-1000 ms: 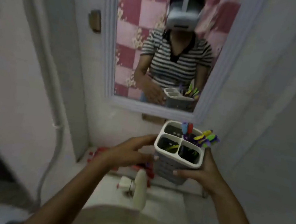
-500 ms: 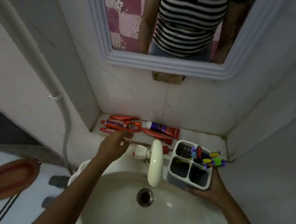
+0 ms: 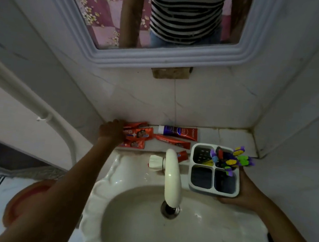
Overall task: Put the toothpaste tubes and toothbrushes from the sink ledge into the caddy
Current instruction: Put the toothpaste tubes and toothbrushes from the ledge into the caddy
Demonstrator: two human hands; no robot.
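Observation:
Several red toothpaste tubes (image 3: 138, 135) lie in a pile on the tiled ledge (image 3: 231, 137) behind the sink. A purple-and-red tube (image 3: 179, 132) lies to their right, and another red tube (image 3: 172, 141) sits in front of it. My left hand (image 3: 111, 130) rests on the left end of the red pile, fingers curled over it. My right hand (image 3: 245, 191) holds a white four-compartment caddy (image 3: 213, 190) above the sink's right rim. Colourful toothbrushes (image 3: 229, 159) stick out of its back right compartment.
A cream tap (image 3: 172, 179) with a white knob (image 3: 155, 160) arches over the basin (image 3: 143, 227) between my hands. A small red tube (image 3: 182, 156) lies behind the tap. A mirror (image 3: 161, 62) hangs above. An orange tub (image 3: 28, 203) sits on the floor at left.
The view tilted down from the mirror to the sink. My left hand reached forward onto the red tubes. The caddy came down to the sink's right rim.

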